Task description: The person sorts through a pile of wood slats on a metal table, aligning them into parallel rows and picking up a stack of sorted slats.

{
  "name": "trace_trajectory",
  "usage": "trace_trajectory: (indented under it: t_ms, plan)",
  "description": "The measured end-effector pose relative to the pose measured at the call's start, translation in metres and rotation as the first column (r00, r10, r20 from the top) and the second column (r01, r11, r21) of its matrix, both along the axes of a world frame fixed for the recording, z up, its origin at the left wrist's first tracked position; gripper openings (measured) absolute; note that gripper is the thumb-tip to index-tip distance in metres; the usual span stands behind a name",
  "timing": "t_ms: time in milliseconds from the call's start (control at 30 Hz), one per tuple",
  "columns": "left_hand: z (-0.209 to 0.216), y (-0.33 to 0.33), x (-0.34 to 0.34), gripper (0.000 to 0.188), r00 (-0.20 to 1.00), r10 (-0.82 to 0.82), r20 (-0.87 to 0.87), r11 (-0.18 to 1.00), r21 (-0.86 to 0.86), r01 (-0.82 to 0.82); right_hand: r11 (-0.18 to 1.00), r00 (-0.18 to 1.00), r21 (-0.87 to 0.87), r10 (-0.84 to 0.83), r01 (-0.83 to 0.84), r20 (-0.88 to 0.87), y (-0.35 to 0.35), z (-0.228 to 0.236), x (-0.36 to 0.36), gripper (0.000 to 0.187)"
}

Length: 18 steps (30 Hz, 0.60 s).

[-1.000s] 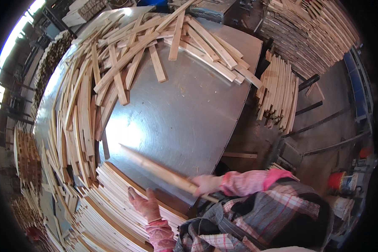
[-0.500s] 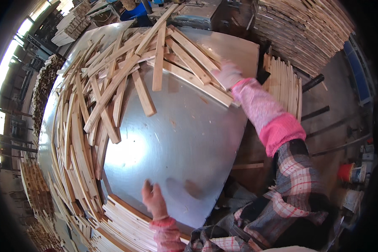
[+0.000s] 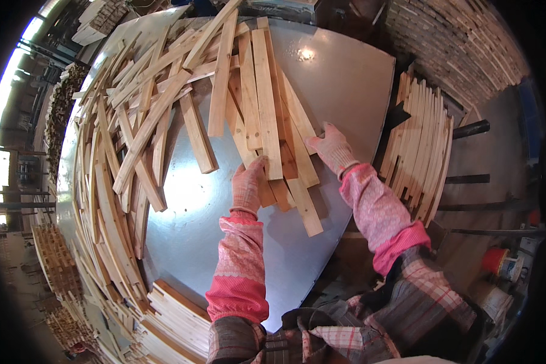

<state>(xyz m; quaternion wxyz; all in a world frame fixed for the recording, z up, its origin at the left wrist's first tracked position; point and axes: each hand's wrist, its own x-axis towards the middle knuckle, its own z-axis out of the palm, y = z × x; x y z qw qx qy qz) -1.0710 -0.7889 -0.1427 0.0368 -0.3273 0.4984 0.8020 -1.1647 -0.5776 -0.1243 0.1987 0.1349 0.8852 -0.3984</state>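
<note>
Both my hands wear pale gloves below pink sleeve covers. A loose bunch of wooden slats (image 3: 266, 109) lies fanned on the metal tabletop (image 3: 224, 255), with its near ends pointing toward me. My left hand (image 3: 247, 187) grips the bunch at its left edge, close to the near ends; part of its fingers is hidden against the wood. On the other side, my right hand (image 3: 332, 148) is beside the rightmost slat, fingers apart, fingertips at or close to its edge. Whether they touch it I cannot tell.
A tangled heap of slats (image 3: 106, 200) covers the table's left side. Neatly laid slats (image 3: 176, 315) stand at the near left. Beyond the right table edge are a slat stack (image 3: 418, 145) and dark metal bars (image 3: 470, 130). A red bucket (image 3: 494, 259) stands lower right.
My left hand has moved up and forward from above the bare tabletop to the slats. The right-hand slats have swung round toward me. My right hand has come slightly nearer.
</note>
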Motion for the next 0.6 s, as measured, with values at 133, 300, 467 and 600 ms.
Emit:
trace_trajectory:
  t_ms: [133,300,467,600]
  plan:
    - [-0.011,-0.024,0.021,0.032,0.988,-0.134,-0.081,0.973,0.177,0.147,0.873,0.961,-0.486,0.163,-0.035,0.224,0.015,-0.003,-0.010,0.042]
    - [0.022,0.008,0.100,0.036,0.960,-0.278,0.019,0.939,0.216,0.268,0.893,0.914,-0.283,0.392,-0.350,0.108,0.013,0.019,0.095,0.039]
    - [0.030,0.045,0.203,0.036,0.991,-0.090,0.099,0.940,0.338,0.052,0.948,0.972,-0.279,0.197,-0.155,0.127,0.016,0.029,0.202,0.030]
    - [0.035,0.034,0.261,0.031,0.988,-0.040,0.147,0.989,0.147,0.018,0.739,0.969,-0.635,-0.104,0.228,0.226,0.042,0.016,0.215,0.013]
